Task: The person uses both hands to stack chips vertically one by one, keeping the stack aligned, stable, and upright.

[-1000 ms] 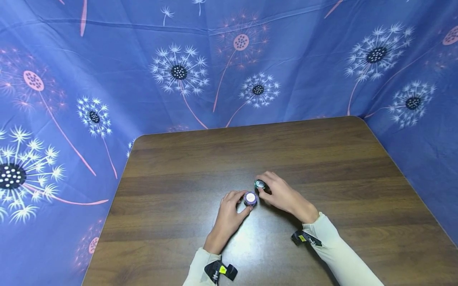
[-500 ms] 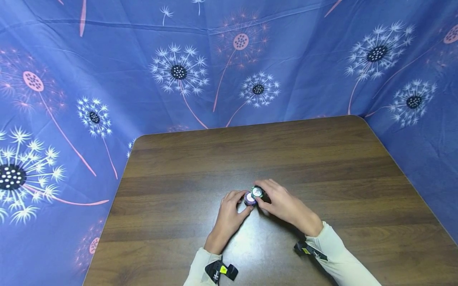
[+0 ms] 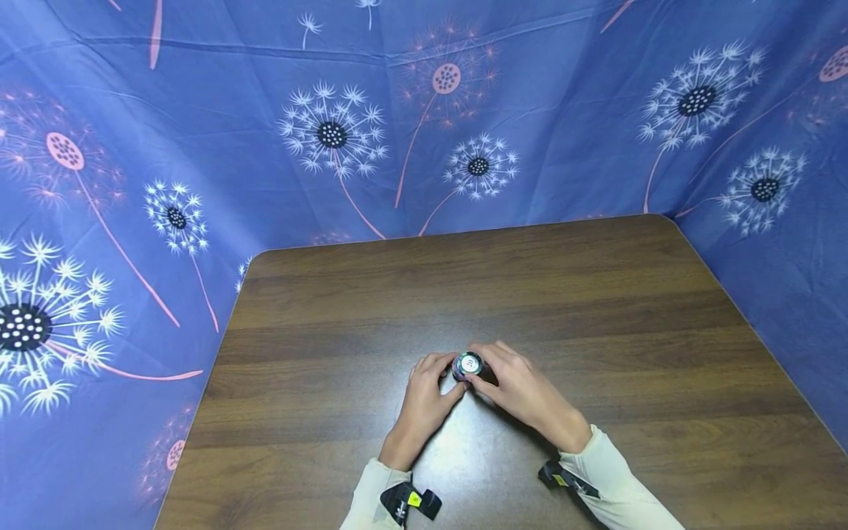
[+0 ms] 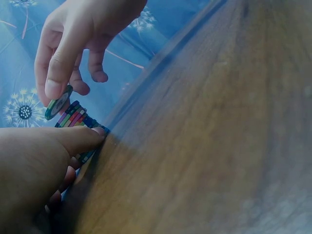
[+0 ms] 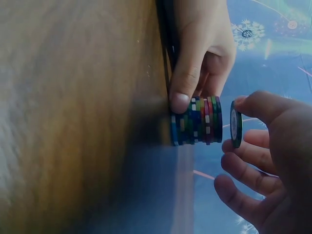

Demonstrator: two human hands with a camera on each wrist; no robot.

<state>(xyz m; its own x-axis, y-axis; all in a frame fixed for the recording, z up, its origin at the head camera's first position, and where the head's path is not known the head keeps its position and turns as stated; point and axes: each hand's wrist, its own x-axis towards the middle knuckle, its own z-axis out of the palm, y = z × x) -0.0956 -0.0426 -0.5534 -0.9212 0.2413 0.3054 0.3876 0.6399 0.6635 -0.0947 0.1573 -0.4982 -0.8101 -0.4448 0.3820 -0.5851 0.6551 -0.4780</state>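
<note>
A stack of several poker chips (image 5: 197, 122) in mixed colours stands on the table. My left hand (image 3: 424, 397) holds the stack low down, thumb and fingers on either side of it. A dark green poker chip with a white centre (image 3: 470, 363) is pinched by its edge in my right hand (image 3: 526, 390). Both wrist views show a narrow gap between this green chip (image 4: 58, 105) and the top of the stack. From the head view the chip covers most of the stack below.
The brown wooden table (image 3: 331, 309) spreads out around both hands. Behind it and at its sides hangs a blue cloth (image 3: 563, 110) printed with dandelions. Each sleeve carries a black wrist camera strap (image 3: 411, 502).
My right hand has brought the green chip left and toward me, from beside the stack to over its top. The left hand has stayed on the stack.
</note>
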